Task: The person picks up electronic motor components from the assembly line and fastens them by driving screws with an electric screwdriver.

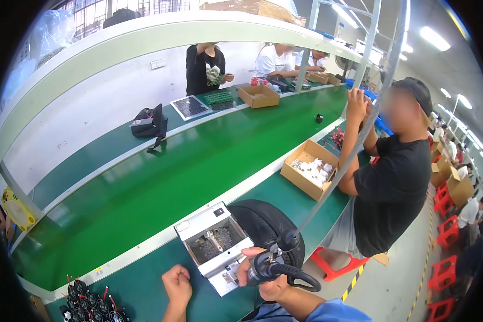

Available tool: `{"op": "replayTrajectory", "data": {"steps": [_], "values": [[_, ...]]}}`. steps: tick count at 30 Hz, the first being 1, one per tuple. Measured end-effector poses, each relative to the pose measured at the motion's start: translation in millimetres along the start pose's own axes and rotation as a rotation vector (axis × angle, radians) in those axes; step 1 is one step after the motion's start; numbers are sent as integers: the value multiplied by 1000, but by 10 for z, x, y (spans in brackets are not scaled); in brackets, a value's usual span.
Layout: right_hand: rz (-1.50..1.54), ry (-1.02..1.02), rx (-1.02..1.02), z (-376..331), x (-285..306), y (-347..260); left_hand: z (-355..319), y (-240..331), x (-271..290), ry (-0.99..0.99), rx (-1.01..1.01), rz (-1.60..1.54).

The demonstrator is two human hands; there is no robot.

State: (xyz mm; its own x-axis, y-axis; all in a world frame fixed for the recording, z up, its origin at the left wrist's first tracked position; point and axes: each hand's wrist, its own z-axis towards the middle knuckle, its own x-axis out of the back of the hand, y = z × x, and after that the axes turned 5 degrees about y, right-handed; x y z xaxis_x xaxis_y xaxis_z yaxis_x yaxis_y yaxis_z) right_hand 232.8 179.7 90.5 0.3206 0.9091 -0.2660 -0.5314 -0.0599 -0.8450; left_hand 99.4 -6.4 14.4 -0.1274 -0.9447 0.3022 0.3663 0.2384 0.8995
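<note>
My right hand [273, 290] is wrapped round a black electric screwdriver [261, 266], which hangs from a grey cable [327, 188]. The tool is over the front end of a metal screw feeder [185, 226]. Many small dark screws [224, 235] lie in the feeder's open hopper. My left hand [177, 284] is closed in a fist just left of the feeder; its curled fingers hide whatever may be inside. The screwdriver's tip is hidden by my hand and the tool body.
Small black round parts with red wires [91, 307] cluster at lower left. A black bag [260, 222] sits behind the feeder. A cardboard box [300, 180] of white pieces stands farther right. Beyond runs a green conveyor belt [161, 188]. A co-worker [394, 177] stands at right by red stools [333, 265].
</note>
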Motion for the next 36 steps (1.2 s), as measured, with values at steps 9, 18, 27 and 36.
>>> {"op": "replayTrajectory", "data": {"steps": [9, 18, 27, 36], "values": [[-40, -28, 35, 14, -1, 13, 12, -74, -19, 8, -16, 20], [-73, -58, 28, 24, 0, -12, -1, -90, -5, 14, -1, 32], [-15, -45, -5, -23, 17, 80, 11, -102, -4, 6, -40, 44], [-71, -70, 58, 2, 47, 54, 14, -108, -17, 17, -64, 42]]}}
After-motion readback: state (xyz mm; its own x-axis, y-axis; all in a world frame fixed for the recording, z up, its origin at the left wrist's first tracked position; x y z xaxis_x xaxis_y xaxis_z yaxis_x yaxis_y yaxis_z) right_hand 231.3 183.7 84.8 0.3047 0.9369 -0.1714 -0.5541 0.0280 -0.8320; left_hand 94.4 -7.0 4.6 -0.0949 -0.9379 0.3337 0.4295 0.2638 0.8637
